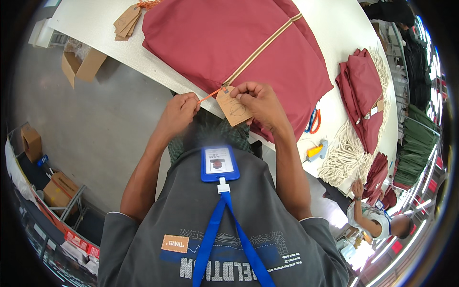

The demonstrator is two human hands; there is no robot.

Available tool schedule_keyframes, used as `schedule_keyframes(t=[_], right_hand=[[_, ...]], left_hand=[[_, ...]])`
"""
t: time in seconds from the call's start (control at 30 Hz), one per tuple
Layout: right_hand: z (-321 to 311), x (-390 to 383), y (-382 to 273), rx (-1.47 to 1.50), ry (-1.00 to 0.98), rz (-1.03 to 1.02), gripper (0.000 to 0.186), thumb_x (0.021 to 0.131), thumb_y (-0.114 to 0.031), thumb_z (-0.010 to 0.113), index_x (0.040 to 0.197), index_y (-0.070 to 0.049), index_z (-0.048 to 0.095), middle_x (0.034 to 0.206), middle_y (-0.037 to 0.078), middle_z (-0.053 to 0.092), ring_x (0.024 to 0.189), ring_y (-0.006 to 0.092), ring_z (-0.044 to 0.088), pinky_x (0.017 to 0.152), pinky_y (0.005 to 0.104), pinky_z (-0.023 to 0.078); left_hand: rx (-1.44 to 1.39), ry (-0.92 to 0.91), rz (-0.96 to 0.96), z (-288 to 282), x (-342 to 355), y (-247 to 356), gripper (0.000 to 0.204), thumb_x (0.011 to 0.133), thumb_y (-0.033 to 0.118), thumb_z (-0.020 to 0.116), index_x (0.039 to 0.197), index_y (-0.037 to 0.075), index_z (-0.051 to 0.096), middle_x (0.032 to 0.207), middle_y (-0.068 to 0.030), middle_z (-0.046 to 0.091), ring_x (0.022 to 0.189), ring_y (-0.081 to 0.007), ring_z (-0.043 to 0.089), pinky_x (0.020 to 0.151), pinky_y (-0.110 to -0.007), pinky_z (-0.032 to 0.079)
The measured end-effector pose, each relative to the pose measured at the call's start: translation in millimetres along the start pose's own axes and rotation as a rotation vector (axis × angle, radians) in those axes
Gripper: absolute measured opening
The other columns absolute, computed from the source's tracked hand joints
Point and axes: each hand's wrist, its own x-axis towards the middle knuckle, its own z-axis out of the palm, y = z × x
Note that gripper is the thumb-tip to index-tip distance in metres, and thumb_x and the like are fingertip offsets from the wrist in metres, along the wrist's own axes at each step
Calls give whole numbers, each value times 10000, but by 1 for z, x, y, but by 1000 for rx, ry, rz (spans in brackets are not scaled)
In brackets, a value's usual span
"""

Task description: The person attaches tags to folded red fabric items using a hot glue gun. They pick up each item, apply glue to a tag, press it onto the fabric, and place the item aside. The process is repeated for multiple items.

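Note:
My left hand (180,113) is closed on the end of an orange string (209,95), which is drawn taut toward the right. The string runs to the top of a brown cardboard hang tag (233,109), by the end of a tan striped zipper (260,48). My right hand (262,106) pinches the tag between thumb and fingers. Beneath and beyond both hands a dark red fabric bag (201,38) lies spread over the table edge. Where exactly the string loops at the zipper end is too small to make out.
On the white table (95,24) lie more hang tags (127,22), orange-handled scissors (314,120), a yellow-and-grey tool (316,150), cream cord (346,155) and folded red fabric (361,91). A co-worker (375,220) is at the right. An open carton (83,64) stands below the table.

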Motion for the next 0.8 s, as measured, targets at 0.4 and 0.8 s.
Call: schedule_keyframes(t=[0.4, 0.8], right_hand=[[18, 3, 19, 155, 29, 45, 135, 942, -19, 573, 1005, 18, 687, 854, 56, 678, 579, 73, 621, 381, 213, 438], [21, 10, 24, 146, 34, 25, 119, 948, -34, 581, 989, 7, 685, 812, 50, 666, 541, 66, 583, 367, 215, 388]], left_hand=[[309, 139, 195, 9, -20, 5, 177, 968, 147, 615, 935, -22, 661, 684, -136, 620, 581, -227, 570, 597, -354, 458], [457, 231, 391, 13, -30, 16, 114, 889, 127, 712, 929, 26, 746, 770, -147, 690, 669, -324, 664, 610, -394, 503]])
